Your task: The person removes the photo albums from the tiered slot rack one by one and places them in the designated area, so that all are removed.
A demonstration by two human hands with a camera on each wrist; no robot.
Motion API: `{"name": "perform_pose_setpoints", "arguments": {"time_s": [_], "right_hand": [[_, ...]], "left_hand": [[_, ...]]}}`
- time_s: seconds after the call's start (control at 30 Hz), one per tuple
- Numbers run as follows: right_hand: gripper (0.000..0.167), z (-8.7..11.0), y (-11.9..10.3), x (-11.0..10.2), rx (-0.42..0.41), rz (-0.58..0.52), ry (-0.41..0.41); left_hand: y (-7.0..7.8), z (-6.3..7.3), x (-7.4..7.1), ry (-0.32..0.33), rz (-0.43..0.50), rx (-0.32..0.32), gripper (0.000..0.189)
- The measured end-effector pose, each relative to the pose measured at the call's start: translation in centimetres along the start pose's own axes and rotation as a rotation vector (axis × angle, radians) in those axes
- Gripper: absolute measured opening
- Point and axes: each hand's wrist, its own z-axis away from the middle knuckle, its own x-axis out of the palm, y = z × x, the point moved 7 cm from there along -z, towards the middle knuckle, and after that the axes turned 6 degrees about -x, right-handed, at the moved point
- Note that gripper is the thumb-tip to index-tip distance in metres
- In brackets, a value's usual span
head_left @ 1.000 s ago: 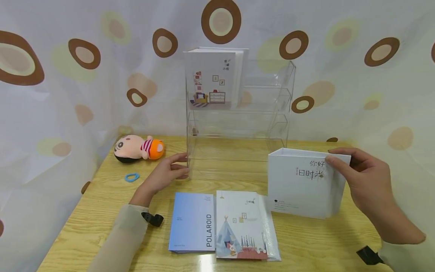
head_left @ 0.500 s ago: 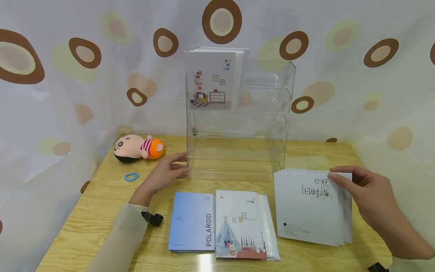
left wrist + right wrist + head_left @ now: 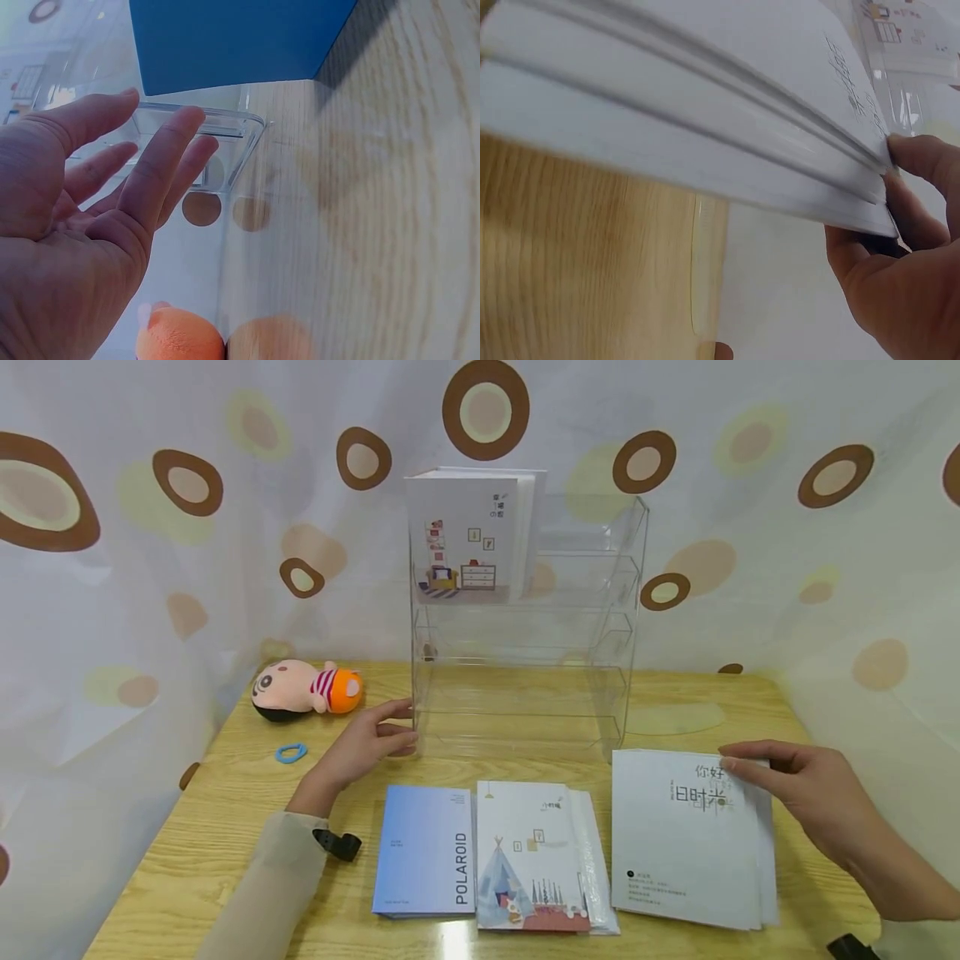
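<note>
Currently, the person's right hand is pinching a thick white square album with dark lettering, its grip closing thumb over cover and fingers underneath, at the far edge toward the right corner. That album is sitting over the right part of the pale wood-grain counter, beside a white album with a blue tent picture; whether its near edge is touching down, I cannot tell. It is probably weighing little, with stiff covers, but the layers along its side are showing gaps, so a one-corner hold is likely leaving the leaves free to fan and the smooth cover free to slip; taking the whole thickness at mid-edge would be steadier. Meanwhile, the left hand is holding nothing, fingers spread at the left side of a clear, tiered acrylic rack, contact being hard to confirm. That rack is looking slick and light, so bracing it low on the side panel would be sensible
</note>
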Motion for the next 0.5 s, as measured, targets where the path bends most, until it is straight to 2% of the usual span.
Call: {"name": "perform_pose_setpoints", "arguments": {"time_s": [0.1, 0.27, 0.5], "right_hand": [[0.039, -0.4, 0.1, -0.1, -0.01, 0.096, -0.035], [0.044, -1.0, 0.1, 0.7, -0.001, 0.144, -0.113], [0.045, -1.7, 0.8, 2.3, 0.003, 0.094, -0.153]], "left_hand": [[0.0, 0.0, 0.0, -0.001, -0.002, 0.004, 0.068], [0.1, 0.1, 0.1, -0.001, -0.002, 0.005, 0.069], [0.2, 0.1, 0.1, 0.002, -0.015, 0.007, 0.068]]}}
